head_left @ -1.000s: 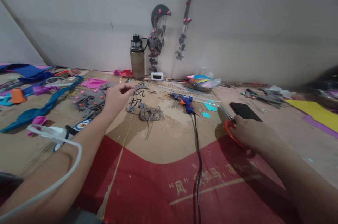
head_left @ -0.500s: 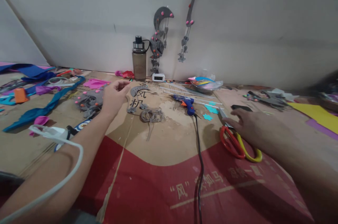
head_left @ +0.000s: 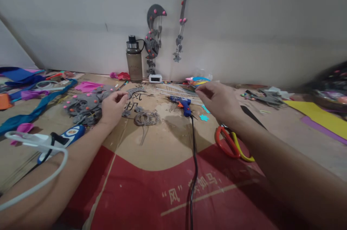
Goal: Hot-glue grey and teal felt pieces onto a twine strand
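Cardboard [head_left: 146, 157], red-printed, covers desk [head_left: 287, 129] below gray wall [head_left: 230, 17]; coiled cord [head_left: 146, 118] near glue gun [head_left: 185, 106]. Left hand [head_left: 112, 107], grip together, near felt pieces [head_left: 84, 105]; right hand [head_left: 221, 102], grip cannot tell.

left hand [head_left: 114, 106] over the cardboard [head_left: 154, 154], just beside a pile of grey felt pieces [head_left: 84, 105]; fingers curled, thumb close to index. anything thin between them — cannot tell. right hand [head_left: 221, 102] bent downward, fingertips near the blue glue gun [head_left: 185, 106]; any held item unclear. red-and-yellow scissors [head_left: 227, 143] lie just beside the right forearm, a black phone [head_left: 251, 114] partly behind it. coiled grey cord [head_left: 146, 118] lies between the hands. bottle [head_left: 135, 64] upright near the wall — small white clock [head_left: 155, 78] beside it.
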Available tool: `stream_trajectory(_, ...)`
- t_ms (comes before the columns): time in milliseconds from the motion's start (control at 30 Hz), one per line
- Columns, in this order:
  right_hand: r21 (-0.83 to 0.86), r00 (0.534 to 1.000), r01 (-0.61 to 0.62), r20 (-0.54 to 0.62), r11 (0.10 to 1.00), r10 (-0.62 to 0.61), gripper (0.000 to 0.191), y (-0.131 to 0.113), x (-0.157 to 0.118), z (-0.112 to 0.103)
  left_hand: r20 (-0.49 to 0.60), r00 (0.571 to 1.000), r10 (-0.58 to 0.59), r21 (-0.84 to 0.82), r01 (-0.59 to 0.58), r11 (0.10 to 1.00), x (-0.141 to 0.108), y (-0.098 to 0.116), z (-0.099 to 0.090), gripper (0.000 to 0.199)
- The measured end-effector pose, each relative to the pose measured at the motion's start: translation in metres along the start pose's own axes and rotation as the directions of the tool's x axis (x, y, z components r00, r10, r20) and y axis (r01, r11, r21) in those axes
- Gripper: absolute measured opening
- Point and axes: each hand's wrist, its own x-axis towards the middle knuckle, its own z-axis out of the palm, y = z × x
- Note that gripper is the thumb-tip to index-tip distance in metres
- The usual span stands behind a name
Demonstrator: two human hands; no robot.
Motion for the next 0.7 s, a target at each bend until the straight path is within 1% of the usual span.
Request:
stream_trajectory(100, 0.045, 0.999, -0.042, 0.027, 0.998, 0.041, 0.015, 0.009, -0.003, -0.001, 0.014, 1.0, 0.001, 0.009, -0.001, 1.0, -0.001, 0.001, 0.001, 0.026)
stream_trajectory(200, 0.046, 0.994, -0.107, 0.043, 0.993, 0.105, 0.014, 0.021, -0.005, -0.004, 0.032, 0.999, -0.002, 0.048, 0.0, 0.999, -0.001, 0.002, 0.001, 0.026)
stream_trajectory(267, 0.033, 0.986, -0.13, 0.109, 0.991, 0.125, 0.013, 0.029, -0.005, -0.005, 0.043, 0.999, 0.012, 0.081, -0.015, 0.997, -0.002, 0.003, 0.001, 0.025)
stream_trajectory(300, 0.025, 0.975, -0.133, 0.181, 0.991, 0.126, 0.012, 0.033, -0.005, -0.005, 0.048, 0.998, 0.027, 0.096, -0.032, 0.995, -0.002, 0.004, 0.001, 0.026)
stream_trajectory(333, 0.014, 0.954, -0.135, 0.271, 0.991, 0.126, 0.011, 0.036, -0.005, -0.004, 0.061, 0.998, 0.029, 0.107, -0.036, 0.994, -0.002, 0.005, 0.001, 0.026)
stream_trajectory(400, -0.018, 0.889, -0.142, 0.438, 0.99, 0.135, 0.009, 0.043, -0.004, -0.001, 0.077, 0.996, 0.038, 0.15, -0.049, 0.988, -0.004, 0.007, 0.001, 0.026)
stream_trajectory(433, -0.036, 0.856, -0.143, 0.498, 0.989, 0.142, 0.009, 0.046, -0.004, 0.001, 0.094, 0.994, 0.049, 0.166, -0.064, 0.984, -0.004, 0.009, 0.001, 0.026)
stream_trajectory(467, -0.054, 0.83, -0.138, 0.539, 0.989, 0.145, 0.008, 0.049, -0.004, 0.004, 0.111, 0.992, 0.063, 0.179, -0.082, 0.981, -0.005, 0.011, 0.0, 0.027)
stream_trajectory(533, -0.09, 0.8, -0.098, 0.586, 0.991, 0.132, 0.008, 0.055, -0.004, 0.009, 0.139, 0.987, 0.084, 0.202, -0.111, 0.973, -0.007, 0.015, 0.0, 0.028)
stream_trajectory(633, -0.158, 0.756, -0.027, 0.642, 0.987, 0.124, 0.023, 0.066, -0.007, 0.017, 0.147, 0.984, 0.1, 0.232, -0.132, 0.964, -0.008, 0.02, 0.0, 0.027)
stream_trajectory(700, -0.193, 0.721, -0.008, 0.678, 0.981, 0.139, 0.03, 0.071, -0.008, 0.021, 0.15, 0.982, 0.114, 0.236, -0.147, 0.961, -0.009, 0.021, 0.0, 0.026)
